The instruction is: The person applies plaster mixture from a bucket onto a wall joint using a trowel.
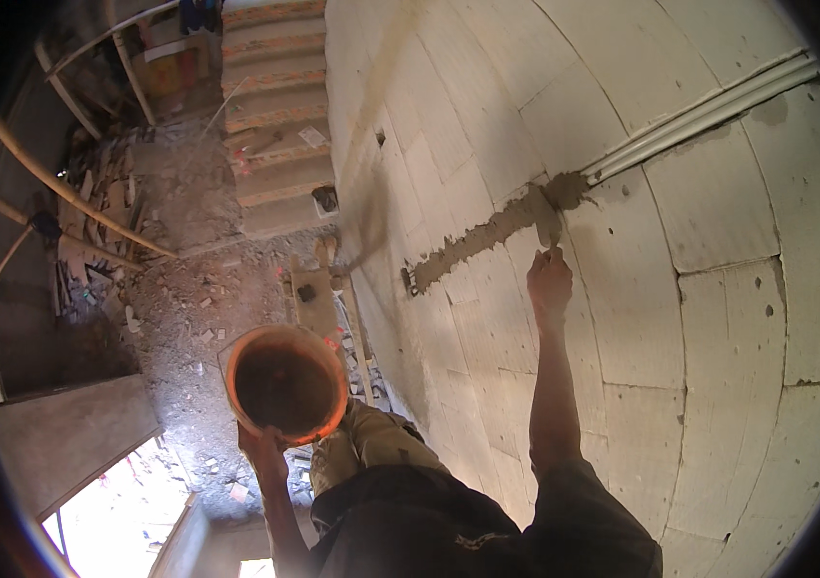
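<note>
Mortar (pixel 487 239) runs in a strip across the wall (pixel 622 318), its right end meeting the pipes (pixel 709 117). My right hand (pixel 549 277) grasps a trowel (pixel 548 229), blade up, at the mortar's right part. My left hand (pixel 264 443) clutches a bucket (pixel 340 390) by its near edge, left of the mortar and lower; stairs (pixel 275 101) lie left of the mortar too.

Bucket (pixel 336 408) looks plastic — smooth; mortar strip (pixel 480 239) — matt, rough.
</note>
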{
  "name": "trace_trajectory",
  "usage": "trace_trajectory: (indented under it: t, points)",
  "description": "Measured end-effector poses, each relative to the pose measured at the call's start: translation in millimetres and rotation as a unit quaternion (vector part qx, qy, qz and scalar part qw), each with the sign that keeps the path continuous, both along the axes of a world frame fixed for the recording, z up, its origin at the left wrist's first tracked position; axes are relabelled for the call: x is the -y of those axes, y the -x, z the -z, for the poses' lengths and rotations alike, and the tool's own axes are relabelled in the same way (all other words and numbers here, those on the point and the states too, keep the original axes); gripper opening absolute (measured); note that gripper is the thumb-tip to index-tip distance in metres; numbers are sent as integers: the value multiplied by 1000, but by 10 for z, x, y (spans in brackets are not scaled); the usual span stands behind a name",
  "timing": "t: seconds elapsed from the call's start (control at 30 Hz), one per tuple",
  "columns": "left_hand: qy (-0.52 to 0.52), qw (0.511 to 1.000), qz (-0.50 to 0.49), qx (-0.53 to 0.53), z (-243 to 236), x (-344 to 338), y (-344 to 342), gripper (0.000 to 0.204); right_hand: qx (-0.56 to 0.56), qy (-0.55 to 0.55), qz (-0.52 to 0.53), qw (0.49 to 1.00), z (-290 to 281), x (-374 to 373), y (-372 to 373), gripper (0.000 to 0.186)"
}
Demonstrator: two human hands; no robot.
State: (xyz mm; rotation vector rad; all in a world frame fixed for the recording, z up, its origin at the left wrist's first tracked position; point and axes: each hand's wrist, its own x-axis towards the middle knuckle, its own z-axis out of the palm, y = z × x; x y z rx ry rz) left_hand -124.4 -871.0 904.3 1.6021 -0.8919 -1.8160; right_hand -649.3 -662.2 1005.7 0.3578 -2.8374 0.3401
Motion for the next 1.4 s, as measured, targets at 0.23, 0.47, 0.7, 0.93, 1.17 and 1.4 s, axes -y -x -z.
trace_trajectory:
  t: [0.23, 0.47, 0.7, 0.93, 1.17, 1.4]
  points:
    - [15, 1000, 8, -18, 71, -1, 48, 62, -43, -7, -9, 999, -139, -404, -52, 20]
    - [-2, 1000, 3, -12, 51, -40, 137, 63, -56, 2, -8, 998, -365, -692, -299, 21]
    - [18, 996, 85, 27, -34, -59, 208, 61, 11, 128, 68, 989, -814, -752, -1058, 26]
    - [58, 993, 100, -25, -424, -35, 493, 62, 231, 45, -291, 927, -903, -91, -2084, 21]
    - [179, 960, 215, 12, -1078, 35, 797, 54, 171, -233, -385, 877, -861, 432, -2364, 15]
    - [172, 955, 241, -29, -1258, -9, 875, 56, 226, -234, -449, 832, -692, 633, -2314, 16]
